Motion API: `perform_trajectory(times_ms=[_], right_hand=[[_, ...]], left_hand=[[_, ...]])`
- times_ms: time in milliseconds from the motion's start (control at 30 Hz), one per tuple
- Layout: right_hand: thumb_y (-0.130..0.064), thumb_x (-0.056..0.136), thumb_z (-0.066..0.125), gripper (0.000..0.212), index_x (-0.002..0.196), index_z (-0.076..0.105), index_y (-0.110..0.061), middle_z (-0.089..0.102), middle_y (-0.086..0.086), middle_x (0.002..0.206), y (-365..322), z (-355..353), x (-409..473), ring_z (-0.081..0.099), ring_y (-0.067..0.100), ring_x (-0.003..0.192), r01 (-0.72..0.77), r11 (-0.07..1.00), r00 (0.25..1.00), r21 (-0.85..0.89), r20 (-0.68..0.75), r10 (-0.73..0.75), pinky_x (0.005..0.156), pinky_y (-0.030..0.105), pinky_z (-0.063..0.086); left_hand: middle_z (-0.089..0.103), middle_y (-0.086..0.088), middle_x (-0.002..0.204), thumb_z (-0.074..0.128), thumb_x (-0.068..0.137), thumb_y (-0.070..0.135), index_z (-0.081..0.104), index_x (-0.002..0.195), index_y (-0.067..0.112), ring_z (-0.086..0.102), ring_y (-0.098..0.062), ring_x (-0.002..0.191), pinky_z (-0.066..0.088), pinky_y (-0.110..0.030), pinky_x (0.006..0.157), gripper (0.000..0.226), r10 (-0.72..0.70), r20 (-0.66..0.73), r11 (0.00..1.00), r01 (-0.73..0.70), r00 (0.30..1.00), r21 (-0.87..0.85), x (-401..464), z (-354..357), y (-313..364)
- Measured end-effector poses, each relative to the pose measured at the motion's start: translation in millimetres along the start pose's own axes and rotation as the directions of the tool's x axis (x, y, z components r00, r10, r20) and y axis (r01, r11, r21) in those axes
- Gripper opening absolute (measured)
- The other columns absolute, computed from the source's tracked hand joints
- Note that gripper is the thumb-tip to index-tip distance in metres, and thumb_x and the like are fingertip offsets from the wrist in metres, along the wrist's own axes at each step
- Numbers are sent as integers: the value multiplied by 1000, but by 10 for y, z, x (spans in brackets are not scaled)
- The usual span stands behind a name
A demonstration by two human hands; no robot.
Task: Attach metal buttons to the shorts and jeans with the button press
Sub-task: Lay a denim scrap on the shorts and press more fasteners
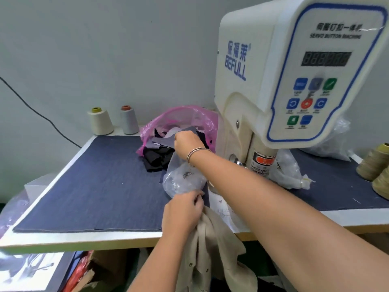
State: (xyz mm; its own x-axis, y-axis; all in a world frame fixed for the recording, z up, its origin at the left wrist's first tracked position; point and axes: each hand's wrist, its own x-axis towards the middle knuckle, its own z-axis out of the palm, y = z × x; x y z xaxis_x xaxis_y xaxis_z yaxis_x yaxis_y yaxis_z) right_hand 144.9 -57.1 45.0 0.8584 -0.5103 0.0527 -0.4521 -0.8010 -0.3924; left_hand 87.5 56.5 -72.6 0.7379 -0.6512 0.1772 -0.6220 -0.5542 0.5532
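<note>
1. Two hands work at the front of the worktop [63, 239], just left of the button press [294, 81]. The left hand [183, 209] sits at the near edge, its grip closed: fingers pinch the lower lip of a clear plastic bag [183, 180] while beige fabric [210, 249], apparently the shorts, bunches under the palm and hangs off the worktop edge.

2. The right hand [186, 143] reaches across and further back, fingers curled into a clenched grip. It looks to be holding the bag's upper edge, though it also overlaps grey scraps spilling from a pink plastic bag [181, 119], so I cannot tell exactly what the fingers hold.

3. My reading of why: one hand low and one high stretches the clear bag's mouth open, probably to get at the small metal buttons [188, 174] showing through the film. Keeping the garment trapped under the left palm keeps it from sliding off and leaves it ready to go to the press.

4. No button or fabric lies under the press head, so attaching looks not yet begun on this piece.

5. Two thread cones [113, 121] stand at the back left corner, well apart from the hands; more plastic bags [290, 171] lie right of the press column.
</note>
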Motion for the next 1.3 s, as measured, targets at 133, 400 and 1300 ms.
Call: perform_trajectory(times_ms=[133,400,1300], right_hand=[[-1,92,50,24,113,63,2,64,17,106,189,189,392,61,33,97,-95,986,994,-136,41,101,72,32,44],[-5,88,55,22,105,69,-9,66,12,100,368,487,616,62,31,90,-58,967,998,-249,-28,52,65,29,45],[-17,90,61,17,74,65,-13,36,-26,140,629,316,-2203,35,-14,125,267,776,964,571,-163,-212,100,5,26]], left_hand=[[69,3,92,42,93,37,62,107,35,61,-18,81,35,-29,62,25,19,16,1000,-19,1000,12,27,15,-20],[68,-1,87,42,94,37,59,99,25,56,-22,77,35,-30,63,22,-1,-8,1000,1,1000,-11,75,5,-25],[70,-16,114,59,93,38,68,117,25,66,-28,108,52,-27,91,29,384,548,716,135,743,-685,56,-764,-2]])
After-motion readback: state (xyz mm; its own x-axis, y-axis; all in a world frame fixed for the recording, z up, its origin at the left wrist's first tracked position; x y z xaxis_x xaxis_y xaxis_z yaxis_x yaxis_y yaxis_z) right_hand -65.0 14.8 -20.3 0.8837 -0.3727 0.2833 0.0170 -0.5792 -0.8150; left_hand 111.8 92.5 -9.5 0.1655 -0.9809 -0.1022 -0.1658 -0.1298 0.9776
